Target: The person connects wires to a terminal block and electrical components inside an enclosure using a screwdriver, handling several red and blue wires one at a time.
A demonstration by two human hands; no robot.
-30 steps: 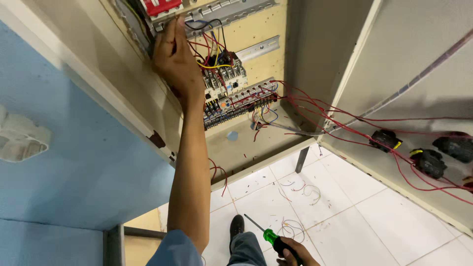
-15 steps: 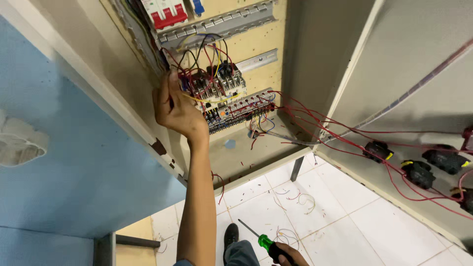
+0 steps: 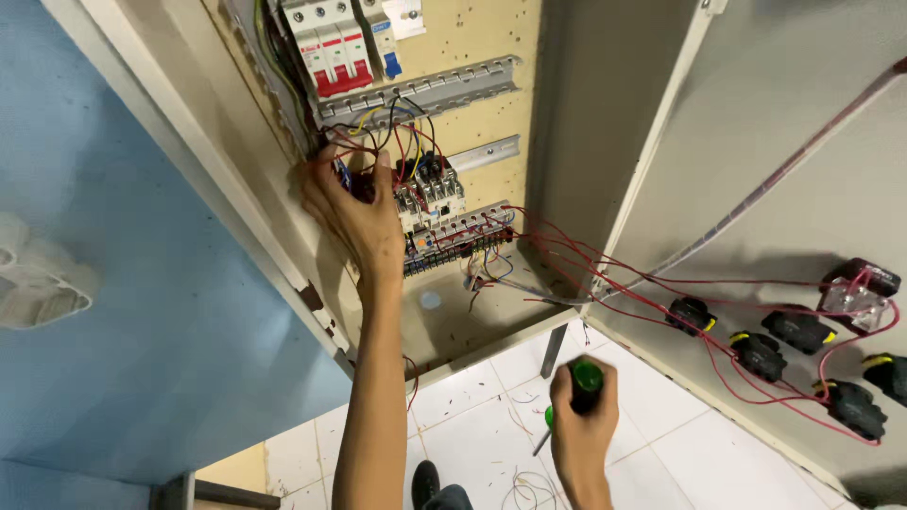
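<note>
The left hand is raised into the open beige metal electrical cabinet, its fingers curled around a bundle of thin red and black wires at the cabinet's left inner edge, with the thumb pointing up beside a small black contactor block. The bundle sits just left of that block and just below a grey perforated metal mounting rail. Above the rail stands a row of white circuit breakers with red switch levers, with a narrower white breaker with a blue lever to their right. Under the hand, a strip of terminal blocks runs to the right, and red wires fan from it across to the open cabinet door on the right. On the door's inner face sit several round black switch backs with yellow tabs.

Lower and nearer, the right hand is clenched around a screwdriver with a green and black handle, its shaft pointing down and to the left above the white tiled floor, where bits of cut wire lie. A blue painted wall fills the left side.
</note>
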